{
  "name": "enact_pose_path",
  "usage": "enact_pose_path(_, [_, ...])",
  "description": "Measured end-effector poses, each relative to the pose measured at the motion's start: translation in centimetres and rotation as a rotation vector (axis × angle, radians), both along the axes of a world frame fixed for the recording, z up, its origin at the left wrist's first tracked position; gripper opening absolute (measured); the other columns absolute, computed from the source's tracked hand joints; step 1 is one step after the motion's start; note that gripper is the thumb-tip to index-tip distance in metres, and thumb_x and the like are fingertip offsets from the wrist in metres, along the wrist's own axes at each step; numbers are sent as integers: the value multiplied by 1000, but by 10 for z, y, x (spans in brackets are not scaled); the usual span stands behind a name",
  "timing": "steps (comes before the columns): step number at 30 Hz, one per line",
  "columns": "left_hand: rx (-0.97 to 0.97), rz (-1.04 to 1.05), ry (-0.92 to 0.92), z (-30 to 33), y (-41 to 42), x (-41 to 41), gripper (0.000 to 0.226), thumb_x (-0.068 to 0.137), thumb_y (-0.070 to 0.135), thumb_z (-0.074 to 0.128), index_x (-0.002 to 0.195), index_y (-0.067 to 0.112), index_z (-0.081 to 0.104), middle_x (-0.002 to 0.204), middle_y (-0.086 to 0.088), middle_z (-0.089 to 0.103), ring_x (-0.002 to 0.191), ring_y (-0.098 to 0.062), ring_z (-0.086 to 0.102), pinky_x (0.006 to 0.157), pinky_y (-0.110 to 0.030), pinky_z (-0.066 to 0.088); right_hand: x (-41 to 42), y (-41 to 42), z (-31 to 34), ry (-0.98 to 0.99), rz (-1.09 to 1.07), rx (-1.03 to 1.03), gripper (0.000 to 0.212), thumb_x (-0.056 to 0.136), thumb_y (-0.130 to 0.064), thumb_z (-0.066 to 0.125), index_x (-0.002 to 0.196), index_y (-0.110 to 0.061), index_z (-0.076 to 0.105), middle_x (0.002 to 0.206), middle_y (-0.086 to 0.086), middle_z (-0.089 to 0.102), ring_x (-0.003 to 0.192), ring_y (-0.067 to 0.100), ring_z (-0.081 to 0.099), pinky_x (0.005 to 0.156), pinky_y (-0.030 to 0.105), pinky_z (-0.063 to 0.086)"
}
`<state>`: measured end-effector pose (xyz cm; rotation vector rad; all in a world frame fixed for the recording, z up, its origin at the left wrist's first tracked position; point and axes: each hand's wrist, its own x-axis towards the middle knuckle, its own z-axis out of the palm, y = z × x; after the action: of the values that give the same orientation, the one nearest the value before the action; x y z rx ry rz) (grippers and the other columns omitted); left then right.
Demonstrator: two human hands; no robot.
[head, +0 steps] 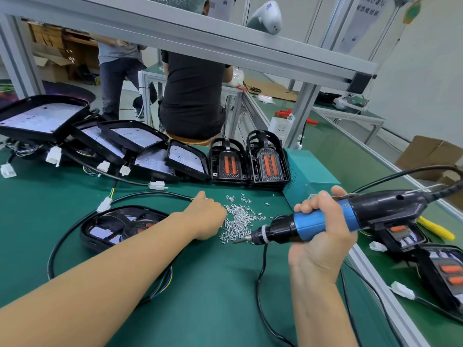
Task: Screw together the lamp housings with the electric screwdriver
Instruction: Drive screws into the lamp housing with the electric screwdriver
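Right hand: my right hand (323, 231) is wrapped around the blue barrel of the electric screwdriver (333, 217), fingers curled over the top and thumb beneath, gripping it firmly.
Screwdriver: I see it held nearly level above the green mat (205, 291), near the mat's right edge, bit pointing left with its tip just beside the screws; its black cable runs off to the right.
Left hand: my left hand (206, 217) reaches forward across the middle of the mat and rests at the left edge of the screw pile (239, 220). The fingertips are hidden among the screws, so I cannot tell whether they pinch one.
Screws: a loose scatter of small silver screws lies on the mat's middle, between my two hands.
Lamp housing in work: one black lamp housing (122, 227) lies flat on the mat, left of the pile and partly under my left forearm, with a black cable looping round it to a white connector (104, 204).
Other housings: a leaning row of black housings (105, 139) with pale panels stands along the far edge, left side; two upright black backs with orange strips (248, 159) stand beside them.
Blue box: a teal box (308, 176) sits at the far right of the mat.
Right of the mat: more housings (441, 271) lie past the right edge.
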<state>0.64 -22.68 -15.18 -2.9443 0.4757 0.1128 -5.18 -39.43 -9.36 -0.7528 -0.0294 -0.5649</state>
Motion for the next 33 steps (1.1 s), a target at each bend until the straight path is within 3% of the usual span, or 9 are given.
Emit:
enact_pose_path(6, [-144,6,18,7,2,-8,30,75,-8,35,62,17,24,66,-1,27,73,-24,30,71,-36,18,12,4,4,-27,-42,-37,22,79,0,61,94,-14,53,54,-5,53,48,11,53,56,25,49])
enact_pose_path(13, [-506,41,39,18,12,-27,19,94,8,36,80,19,43,79,6,44,81,-17,41,94,-31,23,17,15,1,1,-18,-33,29,73,-5,67,96,-14,52,55,-4,56,49,12,56,58,24,51])
enact_pose_path(18, [-740,54,11,31,32,-58,19,98,16,41,80,22,44,65,10,42,73,-3,35,79,-23,19,8,20,12,-46,48,4,25,74,-2,63,93,-15,52,55,-5,54,48,11,54,56,23,50])
enact_pose_path(20, [-816,69,11,35,41,-68,19,99,17,43,80,22,45,62,13,47,72,1,34,79,-19,21,5,26,19,-68,75,20,23,73,-3,62,91,-15,52,55,-4,52,48,11,52,56,23,49])
enact_pose_path(25, [-856,71,-43,41,57,-86,13,98,15,44,88,15,52,70,12,44,74,14,31,82,1,16,-1,46,31,-79,131,38,23,70,-4,61,89,-14,52,55,-3,48,48,11,48,57,24,48])
enact_pose_path(29, [-859,86,-69,43,67,-95,12,99,17,44,90,16,52,78,12,46,78,23,28,83,1,16,-4,62,35,-79,171,25,23,69,-5,61,88,-15,52,56,-3,47,48,12,47,57,24,47])
enact_pose_path(33, [-878,110,-89,43,78,-105,21,98,18,44,79,27,45,75,11,45,77,20,30,83,-1,17,-8,76,38,-89,221,31,23,69,-4,60,88,-16,52,58,-3,47,48,11,47,56,23,47])
